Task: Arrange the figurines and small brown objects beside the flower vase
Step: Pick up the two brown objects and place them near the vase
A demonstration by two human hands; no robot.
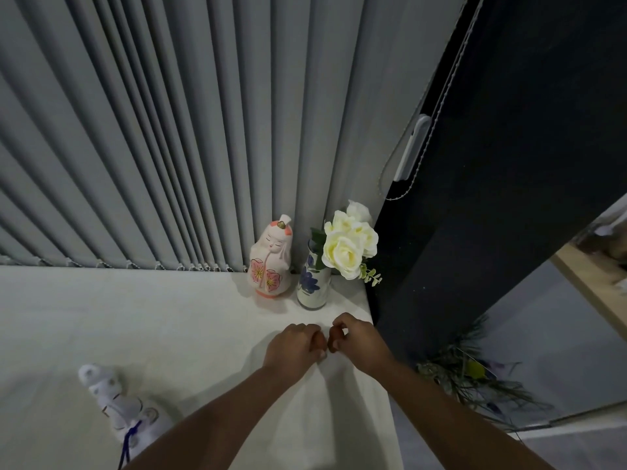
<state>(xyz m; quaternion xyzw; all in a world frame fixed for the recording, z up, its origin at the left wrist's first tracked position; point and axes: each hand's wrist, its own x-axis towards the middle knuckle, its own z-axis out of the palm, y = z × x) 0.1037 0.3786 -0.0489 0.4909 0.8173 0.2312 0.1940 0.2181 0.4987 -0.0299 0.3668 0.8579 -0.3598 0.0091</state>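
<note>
White figurine (pixel 118 412), lying near the front edge of the white tabletop (pixel 135 317), well apart from the vase, not yet placed. Pink figurine (pixel 270 257), upright just beside the flower vase (pixel 314 283), evidently arranged. Left hand (pixel 293 347) and right hand (pixel 356 340), fingers curled and nearly touching before the vase; contents hidden, so grip undeterminable; no brown objects visible.

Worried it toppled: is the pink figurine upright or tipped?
Upright: the pink figurine stands on its base on the white table, left of the vase.
</note>
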